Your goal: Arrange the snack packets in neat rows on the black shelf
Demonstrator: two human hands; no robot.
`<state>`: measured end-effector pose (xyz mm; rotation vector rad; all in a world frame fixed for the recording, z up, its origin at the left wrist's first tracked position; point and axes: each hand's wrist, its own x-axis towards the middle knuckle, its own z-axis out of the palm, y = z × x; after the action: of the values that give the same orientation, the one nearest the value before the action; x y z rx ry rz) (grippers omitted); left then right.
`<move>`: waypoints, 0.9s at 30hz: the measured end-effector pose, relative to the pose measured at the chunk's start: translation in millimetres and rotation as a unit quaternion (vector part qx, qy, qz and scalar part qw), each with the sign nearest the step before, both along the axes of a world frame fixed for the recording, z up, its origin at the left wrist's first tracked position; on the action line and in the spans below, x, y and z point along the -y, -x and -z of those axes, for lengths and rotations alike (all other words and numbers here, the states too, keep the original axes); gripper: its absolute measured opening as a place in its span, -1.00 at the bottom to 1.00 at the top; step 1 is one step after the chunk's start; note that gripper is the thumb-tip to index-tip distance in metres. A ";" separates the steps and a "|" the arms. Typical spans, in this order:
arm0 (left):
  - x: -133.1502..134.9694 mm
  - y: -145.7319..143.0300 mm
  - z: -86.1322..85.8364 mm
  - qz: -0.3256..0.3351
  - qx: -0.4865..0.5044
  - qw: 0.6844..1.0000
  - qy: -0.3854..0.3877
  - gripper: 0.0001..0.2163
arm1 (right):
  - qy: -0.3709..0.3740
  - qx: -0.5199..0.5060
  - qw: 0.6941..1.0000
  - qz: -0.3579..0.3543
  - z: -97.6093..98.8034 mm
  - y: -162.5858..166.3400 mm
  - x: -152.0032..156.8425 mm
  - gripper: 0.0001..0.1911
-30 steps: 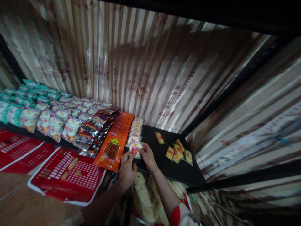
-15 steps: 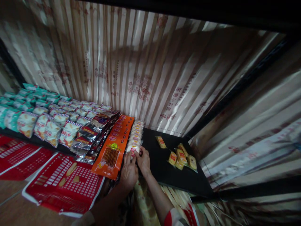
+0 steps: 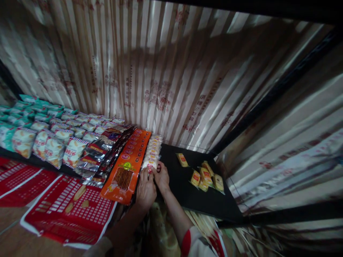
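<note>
A row of small white snack packets (image 3: 152, 151) with red and yellow print runs front to back on the black shelf. At its front end, my left hand (image 3: 146, 189) has its fingers together on the nearest packet. My right hand (image 3: 162, 177) meets it from the right side, thumb and forefinger curled against the same packet. The fingers hide most of this front packet. Just left of the row lies a large flat orange bag (image 3: 127, 166), its lower part showing brown sticks through a window.
Loose yellow-wrapped cakes (image 3: 205, 176) lie on the black shelf (image 3: 184, 191) to the right. Dark shiny pouches (image 3: 99, 153), white chip bags (image 3: 75, 151) and green bags (image 3: 6, 134) stand leftward. Red baskets (image 3: 72, 210) sit below. A striped curtain (image 3: 166, 71) hangs behind; a dark post (image 3: 257, 98) slants at right.
The view has shifted slightly, so the shelf goods appear a little further left. Both hands stay at the front packet, with only small finger movement.
</note>
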<state>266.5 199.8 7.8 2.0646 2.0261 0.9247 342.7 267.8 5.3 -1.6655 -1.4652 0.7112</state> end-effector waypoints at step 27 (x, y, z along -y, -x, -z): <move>91.6 0.5 -2.0 0.204 -0.048 0.977 -0.047 -0.73 | 0.009 0.333 0.943 0.003 20.0 -175.9 179.0 -0.75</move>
<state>265.9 108.3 9.8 2.4872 1.5248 0.8678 518.6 88.8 -14.7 -2.0352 -1.9044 0.1411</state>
